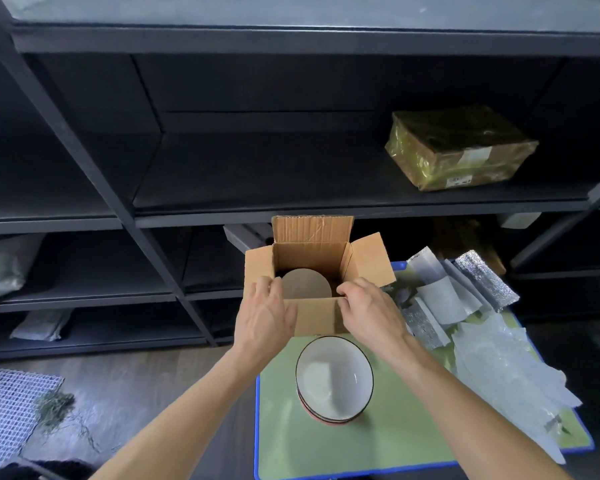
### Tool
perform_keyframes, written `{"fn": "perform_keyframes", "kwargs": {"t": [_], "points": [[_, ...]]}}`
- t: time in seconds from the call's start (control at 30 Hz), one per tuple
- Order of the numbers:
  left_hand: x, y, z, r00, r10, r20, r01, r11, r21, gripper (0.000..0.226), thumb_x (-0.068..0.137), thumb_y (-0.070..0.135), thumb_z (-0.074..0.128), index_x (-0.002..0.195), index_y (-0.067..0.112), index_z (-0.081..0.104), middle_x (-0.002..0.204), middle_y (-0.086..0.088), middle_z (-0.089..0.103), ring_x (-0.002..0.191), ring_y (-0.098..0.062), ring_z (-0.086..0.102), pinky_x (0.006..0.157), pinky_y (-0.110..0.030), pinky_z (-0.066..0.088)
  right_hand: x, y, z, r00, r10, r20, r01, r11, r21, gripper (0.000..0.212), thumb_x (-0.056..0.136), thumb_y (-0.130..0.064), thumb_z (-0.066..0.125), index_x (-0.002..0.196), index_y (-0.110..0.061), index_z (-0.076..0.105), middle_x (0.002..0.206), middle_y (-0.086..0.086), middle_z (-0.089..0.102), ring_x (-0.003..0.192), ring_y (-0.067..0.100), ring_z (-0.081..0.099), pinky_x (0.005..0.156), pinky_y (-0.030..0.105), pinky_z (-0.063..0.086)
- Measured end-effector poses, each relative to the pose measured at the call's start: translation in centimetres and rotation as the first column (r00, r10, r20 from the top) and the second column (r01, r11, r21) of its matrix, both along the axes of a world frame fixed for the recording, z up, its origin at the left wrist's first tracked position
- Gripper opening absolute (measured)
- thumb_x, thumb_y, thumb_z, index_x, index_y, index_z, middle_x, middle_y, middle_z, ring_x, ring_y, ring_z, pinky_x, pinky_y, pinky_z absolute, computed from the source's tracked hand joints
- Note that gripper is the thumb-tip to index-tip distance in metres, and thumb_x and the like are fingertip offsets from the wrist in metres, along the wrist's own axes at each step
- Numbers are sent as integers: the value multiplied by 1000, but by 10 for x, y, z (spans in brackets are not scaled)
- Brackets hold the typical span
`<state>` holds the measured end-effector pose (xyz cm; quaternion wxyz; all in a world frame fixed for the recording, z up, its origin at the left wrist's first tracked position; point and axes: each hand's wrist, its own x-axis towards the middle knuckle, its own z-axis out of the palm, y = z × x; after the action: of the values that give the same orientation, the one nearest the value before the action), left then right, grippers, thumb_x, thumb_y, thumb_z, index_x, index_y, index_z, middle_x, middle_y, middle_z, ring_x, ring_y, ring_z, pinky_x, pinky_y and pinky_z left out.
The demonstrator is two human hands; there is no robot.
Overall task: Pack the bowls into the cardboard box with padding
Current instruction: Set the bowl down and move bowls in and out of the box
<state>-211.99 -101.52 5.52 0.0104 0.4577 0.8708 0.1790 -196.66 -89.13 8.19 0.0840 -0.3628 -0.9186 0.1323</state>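
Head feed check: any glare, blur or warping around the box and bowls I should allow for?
Head view: wide-angle bend bows the shelving; its bays are dark, with little detail. Head view: cardboard box and bowls evenly lit and fairly sharp; bright glints on the foil padding and the wrapped parcel.

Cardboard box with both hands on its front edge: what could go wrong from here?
1. The cardboard box stands at the far left corner of the table; a push from the left hand or right hand might slide it off.
2. The stacked bowls sit close on the near side of the box; a hand drawing back could knock them.
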Motion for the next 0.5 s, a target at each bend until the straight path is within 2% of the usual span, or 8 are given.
{"fn": "perform_keyframes", "kwargs": {"t": [0.13, 0.3, 0.4, 0.5], "points": [[-8, 16, -6, 999, 51, -16, -52, 998, -46, 44, 96, 51, 45, 119, 14, 52, 115, -3, 52, 96, -18, 49, 77, -30, 50, -24, 20, -11, 999, 21, 47, -21, 1000, -13, 23, 98, -21, 51, 112, -11, 67, 108, 7, 63, 104, 28, 60, 87, 37, 45], [-19, 30, -12, 996, 93, -3, -92, 991, -99, 56, 95, 56, 47, 132, 14, 46, 123, -3, 51, 100, -17, 50, 80, -28, 53, -55, 38, -24, 984, 15, 179, -3, 998, -63, 27, 100, -28, 51, 118, -12, 64, 115, 9, 62, 106, 30, 61, 86, 37, 47], [-19, 31, -17, 995, 99, 4, -98, 989, -115, 60, 96, 57, 43, 137, 13, 41, 125, -3, 49, 101, -15, 50, 82, -26, 52, -71, 46, -32, 947, 18, 321, 26, 991, -133, 27, 101, -28, 52, 117, -9, 63, 115, 11, 66, 104, 30, 63, 77, 35, 46], [-17, 28, -23, 995, 99, 21, -96, 990, -102, 63, 96, 57, 42, 140, 12, 36, 122, -3, 49, 98, -15, 48, 80, -25, 48, -86, 54, -40, 902, 55, 427, 69, 961, -269, 29, 100, -25, 52, 118, -5, 62, 114, 13, 68, 103, 32, 65, 69, 31, 43]]}}
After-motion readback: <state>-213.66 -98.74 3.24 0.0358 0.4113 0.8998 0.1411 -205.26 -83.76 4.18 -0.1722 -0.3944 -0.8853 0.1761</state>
